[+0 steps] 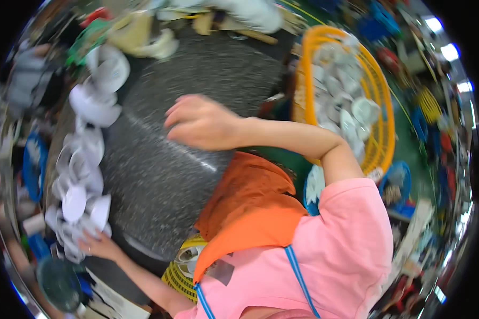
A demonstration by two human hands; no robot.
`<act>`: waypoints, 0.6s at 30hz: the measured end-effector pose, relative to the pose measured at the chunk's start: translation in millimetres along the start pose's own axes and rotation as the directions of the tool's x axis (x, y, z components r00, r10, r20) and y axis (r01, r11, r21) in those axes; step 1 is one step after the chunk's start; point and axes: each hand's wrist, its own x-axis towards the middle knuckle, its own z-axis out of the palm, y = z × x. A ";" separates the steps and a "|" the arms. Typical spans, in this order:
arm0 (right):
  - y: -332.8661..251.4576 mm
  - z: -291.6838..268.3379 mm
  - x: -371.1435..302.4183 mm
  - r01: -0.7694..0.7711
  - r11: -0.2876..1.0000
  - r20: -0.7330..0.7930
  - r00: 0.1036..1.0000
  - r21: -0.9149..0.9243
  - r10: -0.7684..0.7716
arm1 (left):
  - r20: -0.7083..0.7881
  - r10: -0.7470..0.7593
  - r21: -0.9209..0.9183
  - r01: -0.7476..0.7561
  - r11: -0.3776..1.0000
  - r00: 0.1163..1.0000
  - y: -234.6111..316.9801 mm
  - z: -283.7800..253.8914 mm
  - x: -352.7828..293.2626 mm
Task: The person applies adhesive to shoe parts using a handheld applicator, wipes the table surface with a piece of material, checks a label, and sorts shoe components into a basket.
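Note:
My left hand (pixel 98 245) reaches to the near end of a row of white curved pieces (pixel 74 203) along the left edge of a dark speckled table (pixel 154 181). Its fingers are spread and touch the pieces there; no firm grip shows. The pieces are glossy, rounded and cup-like, heaped and overlapping; their exact kind is unclear. Above the middle of the table hovers my right hand (pixel 203 123), a little blurred. Its fingers are loosely bent with a gap between them, and nothing shows in them.
To the right stands a tall orange basket (pixel 387 133) full of white pieces. Pale bags (pixel 250 16) lie at the table's far edge. A yellow basket (pixel 178 282) sits close to my body, and a blue container (pixel 399 178) stands on the green floor at right.

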 end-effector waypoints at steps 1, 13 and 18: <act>6.5 -33.1 -26.1 -0.117 0.977 -0.071 0.992 -0.181 0.105 | -0.002 0.012 0.065 -0.012 0.998 1.000 -28.3 20.2 -1.7; -77.7 -244.6 -357.2 -0.617 -0.283 -0.200 -0.201 -0.734 0.959 | 0.162 -0.376 -0.325 0.409 0.853 0.913 -121.8 49.3 37.7; -63.1 -223.4 -375.3 -0.617 -0.305 -0.204 -0.229 -0.726 0.952 | 0.168 -0.795 -0.571 0.715 0.403 0.583 -86.1 4.5 48.9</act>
